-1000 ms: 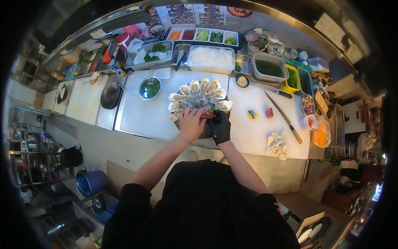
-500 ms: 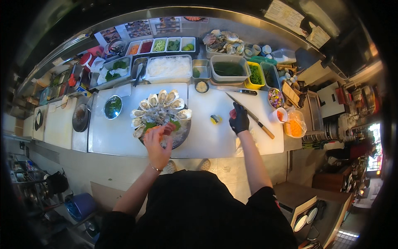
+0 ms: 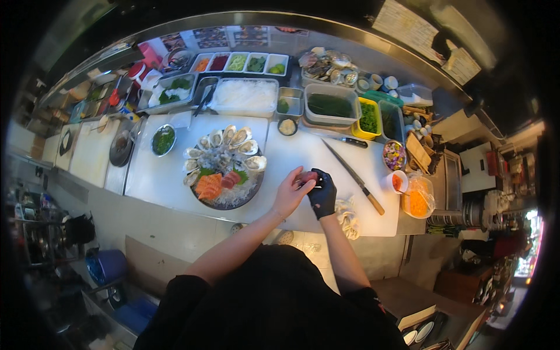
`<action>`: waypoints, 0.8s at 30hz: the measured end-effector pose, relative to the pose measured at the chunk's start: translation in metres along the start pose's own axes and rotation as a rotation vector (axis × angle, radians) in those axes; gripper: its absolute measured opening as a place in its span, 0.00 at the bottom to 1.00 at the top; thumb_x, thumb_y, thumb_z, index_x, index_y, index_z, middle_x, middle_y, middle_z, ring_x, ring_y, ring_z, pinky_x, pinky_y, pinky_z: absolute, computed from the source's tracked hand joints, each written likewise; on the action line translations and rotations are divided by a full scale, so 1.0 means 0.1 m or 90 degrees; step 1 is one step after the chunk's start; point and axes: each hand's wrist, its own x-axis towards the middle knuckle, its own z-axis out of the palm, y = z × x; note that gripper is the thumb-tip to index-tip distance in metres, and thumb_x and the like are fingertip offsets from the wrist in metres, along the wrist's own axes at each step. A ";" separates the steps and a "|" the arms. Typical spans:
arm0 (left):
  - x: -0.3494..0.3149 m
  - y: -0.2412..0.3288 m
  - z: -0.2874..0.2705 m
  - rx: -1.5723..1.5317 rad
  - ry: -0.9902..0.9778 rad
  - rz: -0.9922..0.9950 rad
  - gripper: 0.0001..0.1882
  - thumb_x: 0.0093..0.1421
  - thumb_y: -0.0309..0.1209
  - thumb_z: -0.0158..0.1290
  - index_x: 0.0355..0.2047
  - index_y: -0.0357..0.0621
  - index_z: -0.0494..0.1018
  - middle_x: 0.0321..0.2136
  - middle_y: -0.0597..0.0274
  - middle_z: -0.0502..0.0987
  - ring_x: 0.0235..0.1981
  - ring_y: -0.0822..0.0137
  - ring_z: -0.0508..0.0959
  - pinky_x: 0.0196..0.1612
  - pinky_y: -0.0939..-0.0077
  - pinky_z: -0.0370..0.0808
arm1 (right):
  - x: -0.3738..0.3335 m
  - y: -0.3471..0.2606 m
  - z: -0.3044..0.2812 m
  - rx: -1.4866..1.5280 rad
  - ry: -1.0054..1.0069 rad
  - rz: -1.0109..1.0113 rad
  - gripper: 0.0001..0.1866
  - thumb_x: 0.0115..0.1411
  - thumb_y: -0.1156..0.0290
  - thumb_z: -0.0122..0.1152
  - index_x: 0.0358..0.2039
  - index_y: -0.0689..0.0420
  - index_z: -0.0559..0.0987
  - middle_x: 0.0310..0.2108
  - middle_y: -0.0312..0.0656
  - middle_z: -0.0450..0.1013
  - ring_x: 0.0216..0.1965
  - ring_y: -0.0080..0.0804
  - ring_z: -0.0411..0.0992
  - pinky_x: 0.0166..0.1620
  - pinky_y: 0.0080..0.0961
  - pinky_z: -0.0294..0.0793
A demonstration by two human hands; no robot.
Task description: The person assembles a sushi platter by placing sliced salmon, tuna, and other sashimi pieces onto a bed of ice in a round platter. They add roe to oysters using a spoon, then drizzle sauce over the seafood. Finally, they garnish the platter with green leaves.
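My bare left hand (image 3: 290, 192) and my black-gloved right hand (image 3: 323, 197) meet above the cutting board (image 3: 280, 157). Both close on a red raw fish slice (image 3: 308, 176), pinched between their fingertips. Left of them stands a round plate of crushed ice (image 3: 232, 199). Several opened oysters (image 3: 216, 137) ring its far side. Toward its near edge lie orange salmon slices (image 3: 208, 186) and red fish slices (image 3: 231, 178) against green leaves. A long knife (image 3: 357, 177) with a wooden handle rests to the right of my hands. My fingers hide part of the board.
A second knife (image 3: 350, 140) lies by the back containers. A crumpled cloth (image 3: 347, 219) sits at the near edge. Along the back stand a tub of white shreds (image 3: 245, 97) and a yellow tub of greens (image 3: 367, 118). An orange-filled bag (image 3: 418, 199) is at right.
My left hand has moved right, from the plate to my right hand, leaving red slices beside the salmon. My right hand has come nearer and left. The view has shifted slightly.
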 end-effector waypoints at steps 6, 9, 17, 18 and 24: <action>-0.24 0.33 -0.25 0.141 0.113 0.084 0.25 0.66 0.30 0.69 0.59 0.31 0.78 0.47 0.59 0.87 0.46 0.74 0.83 0.54 0.77 0.80 | -0.32 -0.65 0.50 0.049 0.028 -0.081 0.24 0.63 0.77 0.67 0.61 0.62 0.78 0.51 0.48 0.78 0.50 0.41 0.80 0.48 0.34 0.83; -0.35 0.51 -0.39 0.100 0.141 0.102 0.20 0.66 0.29 0.69 0.55 0.31 0.82 0.46 0.61 0.88 0.45 0.76 0.84 0.53 0.79 0.80 | -0.36 -0.80 0.62 0.045 -0.011 -0.083 0.26 0.63 0.77 0.67 0.62 0.63 0.77 0.51 0.48 0.78 0.48 0.43 0.81 0.47 0.34 0.84; -0.71 0.60 -0.98 0.133 0.199 0.049 0.23 0.72 0.36 0.64 0.60 0.31 0.79 0.50 0.59 0.86 0.49 0.75 0.84 0.54 0.77 0.80 | -0.62 -0.86 1.04 0.042 -0.110 -0.141 0.31 0.59 0.78 0.75 0.63 0.63 0.76 0.49 0.46 0.79 0.43 0.35 0.83 0.42 0.30 0.87; -0.76 0.61 -1.06 0.180 0.211 0.028 0.24 0.73 0.38 0.63 0.61 0.32 0.79 0.51 0.59 0.86 0.49 0.74 0.84 0.54 0.77 0.81 | -0.65 -0.85 1.12 0.026 -0.118 -0.156 0.32 0.58 0.78 0.76 0.63 0.63 0.76 0.49 0.46 0.79 0.42 0.35 0.83 0.42 0.30 0.87; -1.09 0.85 -1.50 0.440 0.226 0.037 0.25 0.70 0.36 0.64 0.62 0.34 0.78 0.53 0.52 0.85 0.53 0.63 0.84 0.60 0.67 0.78 | -0.68 -0.80 1.48 0.052 -0.192 -0.027 0.28 0.60 0.71 0.76 0.60 0.61 0.77 0.46 0.45 0.82 0.43 0.38 0.84 0.45 0.34 0.85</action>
